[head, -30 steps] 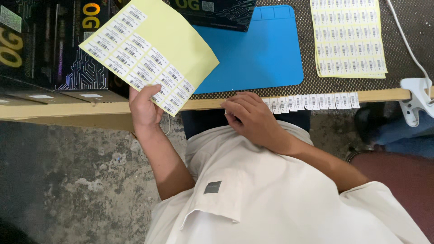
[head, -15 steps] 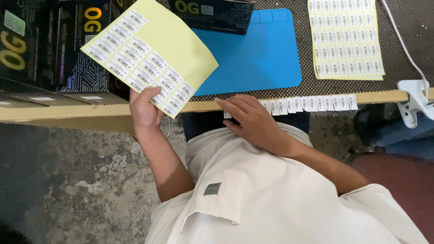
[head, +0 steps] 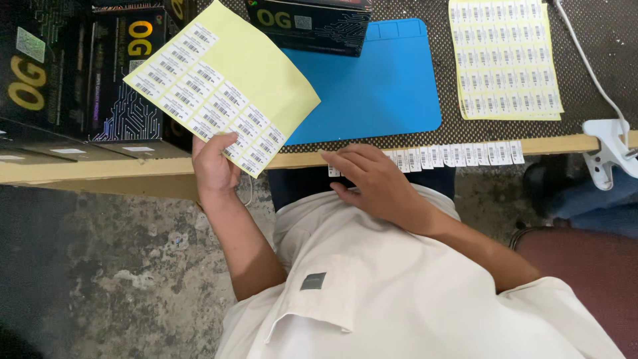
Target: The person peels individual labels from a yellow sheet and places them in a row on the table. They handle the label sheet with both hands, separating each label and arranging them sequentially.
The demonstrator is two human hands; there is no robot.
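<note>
Left hand: the left hand [head: 214, 163] pinches the near corner of a yellow label sheet [head: 222, 83], thumb on top and fingers behind, and holds it raised and tilted above the table edge.

Label sheet: its yellow backing is bare over the right half; rows of small white barcode stickers [head: 193, 93] fill the left and lower part. It covers part of the black boxes and a corner of the blue mat.

Right hand: the right hand [head: 372, 183] lies flat at the table's front edge, fingers spread loosely and pointing left, with nothing clamped; the fingertips [head: 335, 158] touch the left end of a sticker strip [head: 458, 155].

Sticker strip: a single row of white barcode stickers stuck along the wooden table edge [head: 100, 169], running right from the hand.

Blue mat: a blue work mat [head: 379, 86] lies on the dark tabletop between the two sheets.

Second sheet: a full label sheet [head: 505, 60] lies flat at the right, well apart from both hands.

Boxes: black printed cartons [head: 60, 80] stand at the left; another black box [head: 312, 23] sits at the mat's far edge.

Cable and clamp: a white cable [head: 585, 60] leads to a white clamp [head: 608, 156] on the right table edge.
</note>
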